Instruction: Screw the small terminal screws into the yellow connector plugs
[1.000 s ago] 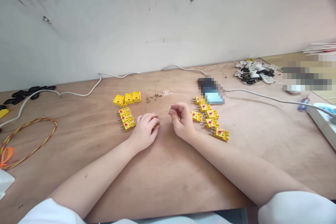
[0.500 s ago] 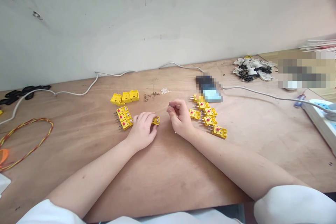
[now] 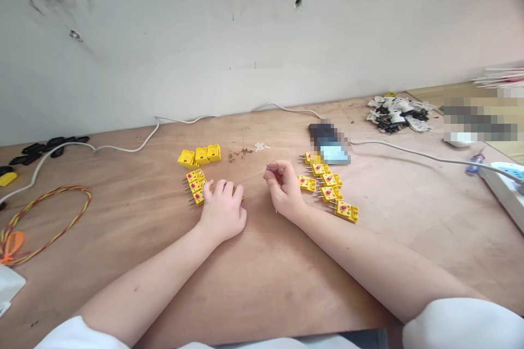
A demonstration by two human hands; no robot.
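My left hand (image 3: 223,211) lies palm down with its fingers curled over a yellow plug (image 3: 243,197), of which only slivers show. Its fingertips reach beside three yellow plugs (image 3: 197,185) with red dots and metal pins, set in a row. My right hand (image 3: 285,191) is held in a pinch, thumb against forefinger, around a tiny dark thing too small to name. A thin pin-like tip pokes out below that palm. Just right of it, several yellow plugs (image 3: 329,193) lie open side up in a staggered column.
Yellow covers (image 3: 201,155), small brass screws (image 3: 231,156) and clear bits (image 3: 261,146) lie beyond my hands. A phone (image 3: 329,144), a black-and-white parts pile (image 3: 399,114), a screwdriver (image 3: 476,162) and a power strip (image 3: 505,185) are rightward; a red-yellow wire coil (image 3: 88,196) is left.
My left hand has turned and shifted slightly toward the row of three plugs, now hiding most of the plug beneath it. The right hand keeps its pinch. The whole view has shifted a little.
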